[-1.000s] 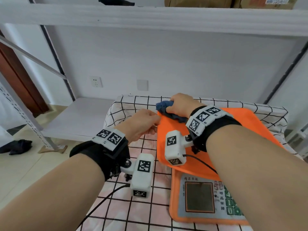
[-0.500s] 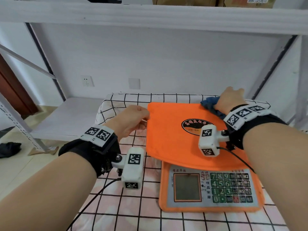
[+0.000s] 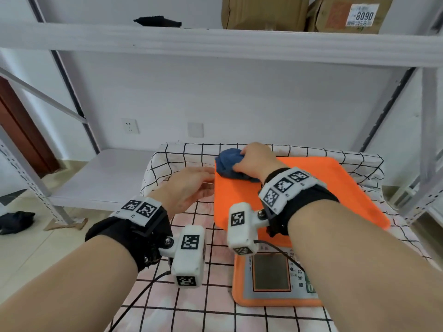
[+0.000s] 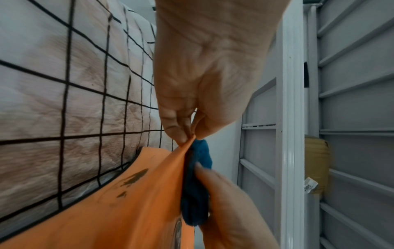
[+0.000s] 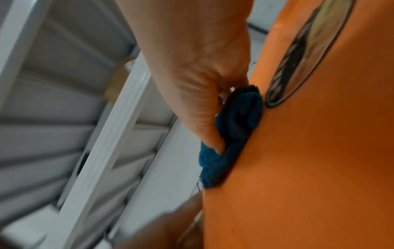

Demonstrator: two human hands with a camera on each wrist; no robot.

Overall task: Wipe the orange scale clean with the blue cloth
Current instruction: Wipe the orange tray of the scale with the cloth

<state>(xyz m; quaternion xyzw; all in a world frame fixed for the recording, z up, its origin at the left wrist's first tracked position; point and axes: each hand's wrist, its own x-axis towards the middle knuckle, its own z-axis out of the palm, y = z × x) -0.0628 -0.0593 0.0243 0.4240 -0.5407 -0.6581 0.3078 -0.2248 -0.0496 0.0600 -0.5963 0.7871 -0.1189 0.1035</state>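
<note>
The orange scale [image 3: 323, 188] sits on a checked cloth, its keypad and display toward me. My right hand [image 3: 239, 161] grips the bunched blue cloth [image 3: 226, 164] and presses it on the platter's far left corner. In the right wrist view the blue cloth [image 5: 234, 131] lies flat against the orange platter [image 5: 319, 151], beside its round label [image 5: 302, 50]. My left hand [image 3: 208, 185] holds the platter's left edge. The left wrist view shows the left hand [image 4: 187, 134] pinching that orange edge [image 4: 149, 193] between fingers and thumb, right beside the blue cloth [image 4: 198, 185].
The checked tablecloth [image 3: 191, 307] covers the table. A white shelf board [image 3: 215, 41] runs overhead with cardboard boxes [image 3: 263, 13] on it. Grey rack posts [image 3: 426, 140] stand at the right. A low white shelf [image 3: 100, 176] lies to the left, with the wall close behind.
My right hand swept the blue cloth from the platter's far left corner to its far right corner and back to the far left. The left hand kept its hold on the left edge.
</note>
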